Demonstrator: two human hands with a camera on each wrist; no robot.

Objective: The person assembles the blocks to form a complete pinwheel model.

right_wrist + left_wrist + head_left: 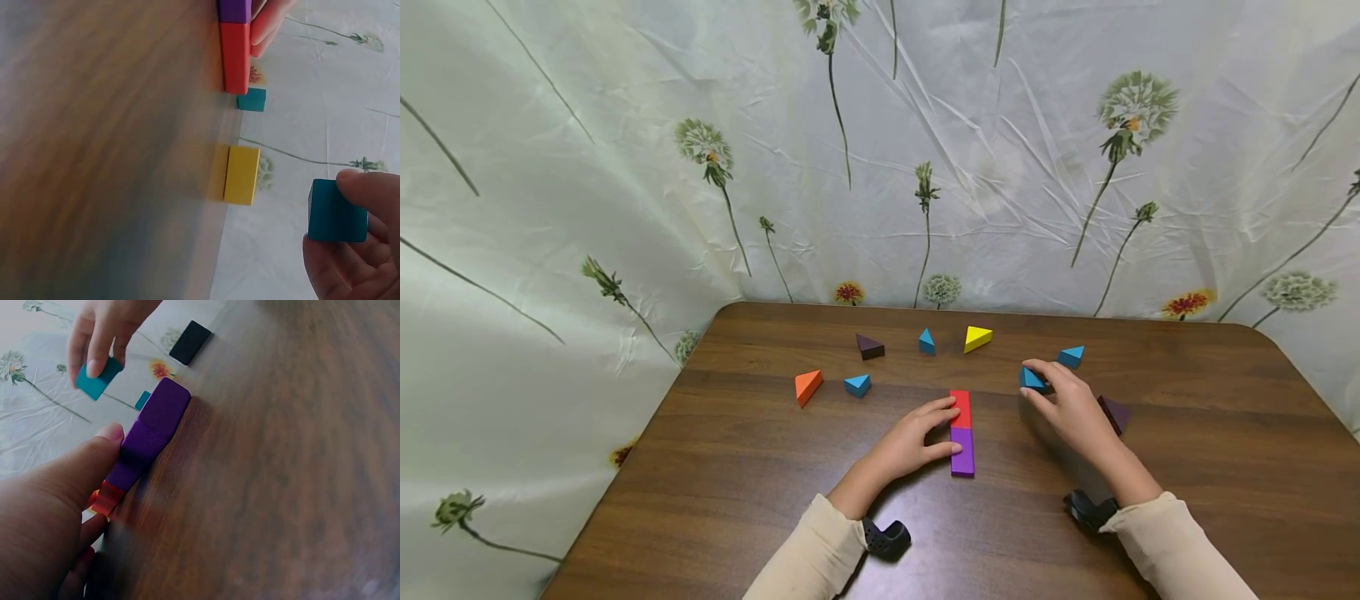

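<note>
My right hand pinches a blue triangular block between thumb and fingers, above the right part of the table. In the head view, a red block and a purple block lie end to end in one straight strip at the middle. My left hand reaches to this strip from the left, its fingertips at the red block and its thumb at the purple one. The left wrist view shows that thumb along the purple block's side, with the other fingers partly hidden below.
Behind the strip stand a dark block, a blue triangle and a yellow triangle. An orange triangle and another blue one lie left. Near my right hand are a blue triangle and a dark block.
</note>
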